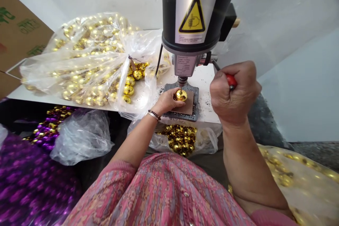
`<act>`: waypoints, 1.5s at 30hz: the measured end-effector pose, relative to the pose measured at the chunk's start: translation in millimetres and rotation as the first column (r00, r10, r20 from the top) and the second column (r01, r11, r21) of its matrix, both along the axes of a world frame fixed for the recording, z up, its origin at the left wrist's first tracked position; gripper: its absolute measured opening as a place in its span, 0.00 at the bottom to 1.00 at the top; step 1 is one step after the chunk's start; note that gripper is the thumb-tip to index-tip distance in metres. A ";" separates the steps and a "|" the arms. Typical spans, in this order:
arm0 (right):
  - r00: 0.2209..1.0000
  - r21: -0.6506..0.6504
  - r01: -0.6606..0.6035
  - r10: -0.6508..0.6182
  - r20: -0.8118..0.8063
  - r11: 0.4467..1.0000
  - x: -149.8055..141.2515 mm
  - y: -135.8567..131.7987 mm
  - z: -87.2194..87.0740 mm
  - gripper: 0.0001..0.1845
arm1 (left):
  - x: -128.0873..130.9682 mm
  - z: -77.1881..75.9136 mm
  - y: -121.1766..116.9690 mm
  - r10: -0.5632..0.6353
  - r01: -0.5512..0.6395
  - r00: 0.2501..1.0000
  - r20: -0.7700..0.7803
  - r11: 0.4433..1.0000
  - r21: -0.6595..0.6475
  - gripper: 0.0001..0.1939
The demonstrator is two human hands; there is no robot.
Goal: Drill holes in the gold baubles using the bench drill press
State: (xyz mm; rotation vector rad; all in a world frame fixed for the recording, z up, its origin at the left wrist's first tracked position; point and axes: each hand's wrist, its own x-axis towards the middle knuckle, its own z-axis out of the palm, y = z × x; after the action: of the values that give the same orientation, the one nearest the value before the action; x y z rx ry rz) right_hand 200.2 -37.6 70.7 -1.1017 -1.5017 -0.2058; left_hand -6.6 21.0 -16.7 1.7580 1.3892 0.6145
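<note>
Pinching a shiny faceted gold ball [181, 95] in our left hand [168, 101], we've got it over a flat brown board [187, 108], right under the drill press [194, 16]; our right hand [235, 93] is wrapped snug round a smooth red knob [231, 81]; a crinkly clear plastic bag [87, 61] bulges with gold beads to the left.

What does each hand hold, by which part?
Left hand holds a gold ball by its left side; right hand, a lever by its red grip.
</note>
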 end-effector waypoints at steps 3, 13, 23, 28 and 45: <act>0.998 -0.016 0.056 -0.057 -0.017 0.998 -1.6 2.2 -7.0 0.12 | 0.8 -2.3 -0.7 0.009 -0.009 1.000 -0.002 1.000 0.017 0.35; 0.993 0.116 0.089 -0.079 -0.089 0.989 -5.3 7.9 -35.6 0.10 | 5.2 -3.8 -3.6 0.040 -0.039 0.999 -0.008 0.999 0.037 0.29; 0.995 0.231 0.024 -0.002 -0.096 0.973 -11.0 12.3 -44.9 0.13 | 4.7 -1.3 -3.8 0.010 -0.010 1.000 0.004 1.000 0.019 0.28; 0.988 0.150 0.074 -0.052 -0.143 0.986 -3.6 28.9 5.8 0.17 | 4.9 1.3 -8.9 0.029 -0.029 0.999 0.017 0.999 0.018 0.28; 0.969 -0.071 -0.102 0.083 -0.234 0.992 13.3 49.5 31.8 0.15 | -47.0 0.0 -95.4 -0.188 0.183 0.979 0.073 0.980 0.075 0.33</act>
State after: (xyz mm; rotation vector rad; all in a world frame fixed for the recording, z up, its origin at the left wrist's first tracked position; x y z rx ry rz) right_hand 213.5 11.9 102.5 -1.0785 -1.3578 0.0485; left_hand -53.6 -74.4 -16.7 1.8704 1.1461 0.6290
